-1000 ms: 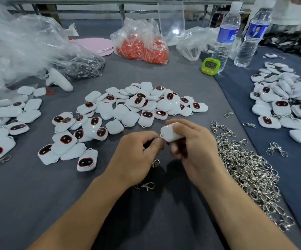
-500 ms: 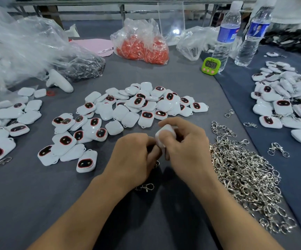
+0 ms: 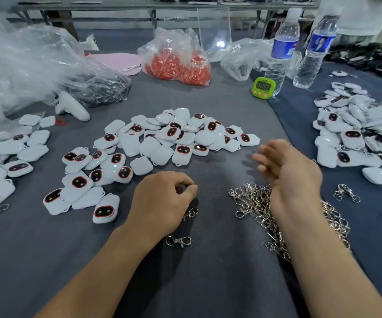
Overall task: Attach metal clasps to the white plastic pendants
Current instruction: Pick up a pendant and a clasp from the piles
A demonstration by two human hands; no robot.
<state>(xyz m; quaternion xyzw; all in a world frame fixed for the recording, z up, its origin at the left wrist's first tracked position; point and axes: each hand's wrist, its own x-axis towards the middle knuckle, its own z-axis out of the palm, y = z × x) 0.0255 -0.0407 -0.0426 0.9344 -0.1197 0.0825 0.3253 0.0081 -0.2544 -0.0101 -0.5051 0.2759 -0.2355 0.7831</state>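
Hovering low over the grey cloth (image 3: 208, 283), the left hand (image 3: 162, 200) sits knuckles-up with the wrist bent slightly inward and all its fingers curled under. Its thumb is pressed to the tip of the forefinger, so the pinch is closed tight. A small clasp (image 3: 191, 212) shows just beneath the thumb and looks to hang from that pinch, though the spot where it is gripped is hidden. Another loose clasp (image 3: 178, 241) lies flat on the cloth beside that wrist. The right hand (image 3: 293, 175) is raised on its edge, palm turned toward the left, fingers straight and spread wide, blurred, holding nothing. Its wrist and forearm pass over the heap of clasps (image 3: 252, 200), which spreads along the right forearm. The white pendants (image 3: 174, 138) lie in a loose pile just beyond both hands, some face up showing a dark red-rimmed window, some face down. More pendants (image 3: 357, 136) are heaped well off to the right, and another lot (image 3: 13, 152) to the left
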